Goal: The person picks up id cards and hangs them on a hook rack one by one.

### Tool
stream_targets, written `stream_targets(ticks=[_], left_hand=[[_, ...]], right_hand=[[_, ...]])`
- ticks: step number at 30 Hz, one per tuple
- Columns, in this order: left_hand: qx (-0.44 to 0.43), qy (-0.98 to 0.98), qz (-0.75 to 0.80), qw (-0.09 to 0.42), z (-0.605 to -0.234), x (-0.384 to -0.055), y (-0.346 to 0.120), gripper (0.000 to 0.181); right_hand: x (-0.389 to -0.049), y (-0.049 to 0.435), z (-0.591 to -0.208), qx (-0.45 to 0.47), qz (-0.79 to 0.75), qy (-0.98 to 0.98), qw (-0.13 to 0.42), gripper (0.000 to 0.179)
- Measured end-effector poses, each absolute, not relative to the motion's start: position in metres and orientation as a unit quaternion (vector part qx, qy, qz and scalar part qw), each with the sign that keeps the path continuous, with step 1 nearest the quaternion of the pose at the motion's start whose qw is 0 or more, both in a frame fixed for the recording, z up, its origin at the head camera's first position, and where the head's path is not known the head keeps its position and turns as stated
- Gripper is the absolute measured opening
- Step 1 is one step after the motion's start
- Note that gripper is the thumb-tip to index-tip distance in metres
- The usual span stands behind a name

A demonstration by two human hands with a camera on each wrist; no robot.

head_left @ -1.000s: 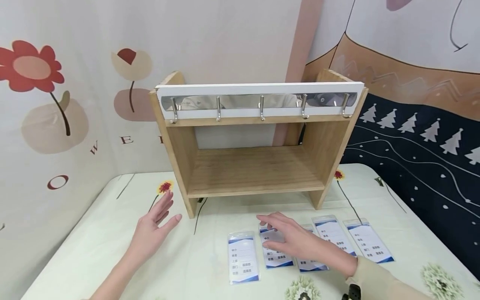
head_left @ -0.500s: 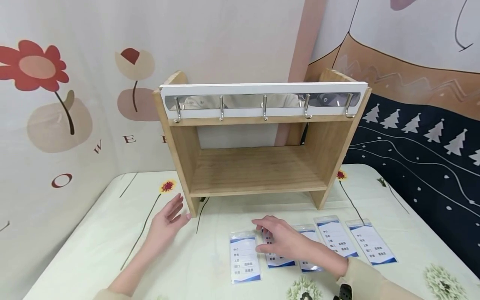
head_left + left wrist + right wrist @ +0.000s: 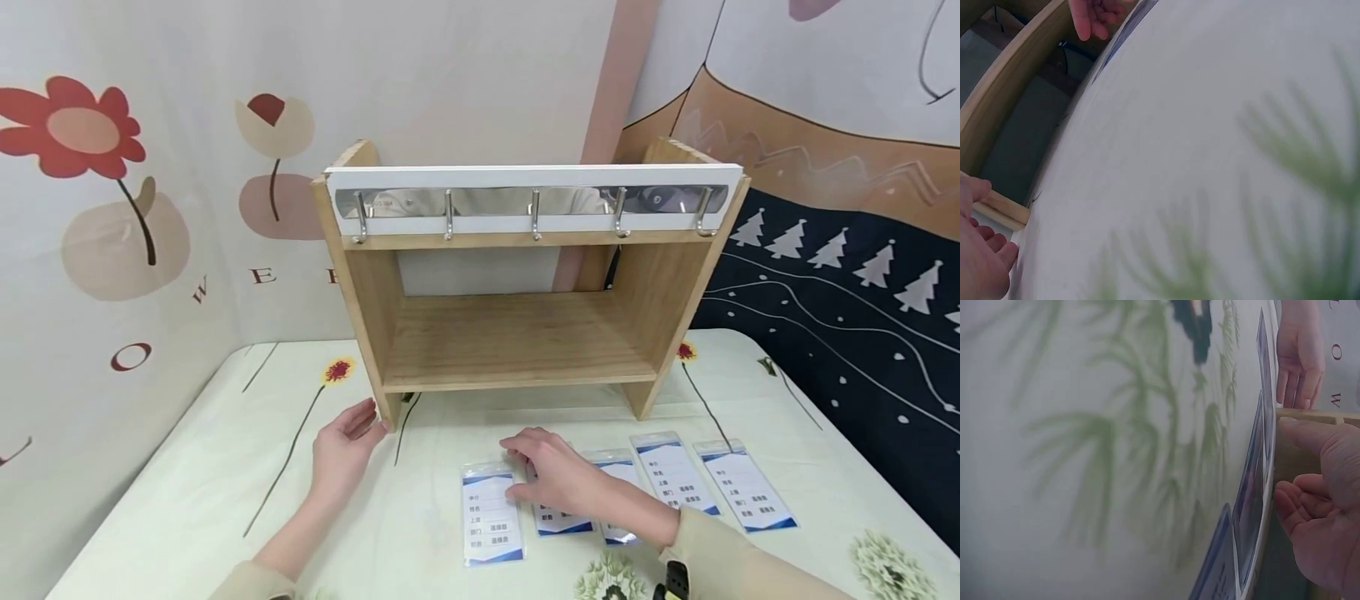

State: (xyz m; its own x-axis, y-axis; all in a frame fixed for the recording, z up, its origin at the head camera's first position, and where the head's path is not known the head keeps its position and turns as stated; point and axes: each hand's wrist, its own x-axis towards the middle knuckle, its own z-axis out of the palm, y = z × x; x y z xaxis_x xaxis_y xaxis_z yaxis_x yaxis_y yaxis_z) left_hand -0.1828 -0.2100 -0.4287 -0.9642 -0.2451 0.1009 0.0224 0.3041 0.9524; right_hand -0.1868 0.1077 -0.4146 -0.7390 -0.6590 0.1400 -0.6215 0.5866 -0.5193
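A person's right hand (image 3: 555,475), fingers loosely bent and gripping nothing, is poised over the second card (image 3: 564,522) from the left, lower center of the frame; whether fingertips touch it is unclear. The card's long side runs from the viewer toward the wooden shelf (image 3: 517,333), its top hidden beneath the hand. The leftmost card (image 3: 492,521) lies just beyond the thumb. Farther off, lower left, the relaxed left hand (image 3: 341,454) lies at the shelf's left foot (image 3: 388,406), any grip uncertain.

Five cards (image 3: 492,518), wooden shelf (image 3: 517,342), tablecloth (image 3: 412,525)
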Motion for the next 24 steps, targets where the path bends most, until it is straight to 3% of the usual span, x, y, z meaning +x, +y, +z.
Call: stream_targets(ticks=[19, 24], left_hand=[[0.104, -0.781, -0.595, 0.161, -0.439, -0.192, -0.197, 0.039], [0.114, -0.782, -0.591, 0.159, -0.441, -0.194, -0.195, 0.037]], right_hand=[[-0.199, 0.094, -0.408, -0.357, -0.242, 0.900, 0.058, 0.041], [-0.202, 0.091, -0.404, -0.358, -0.232, 0.902, 0.073, 0.027]])
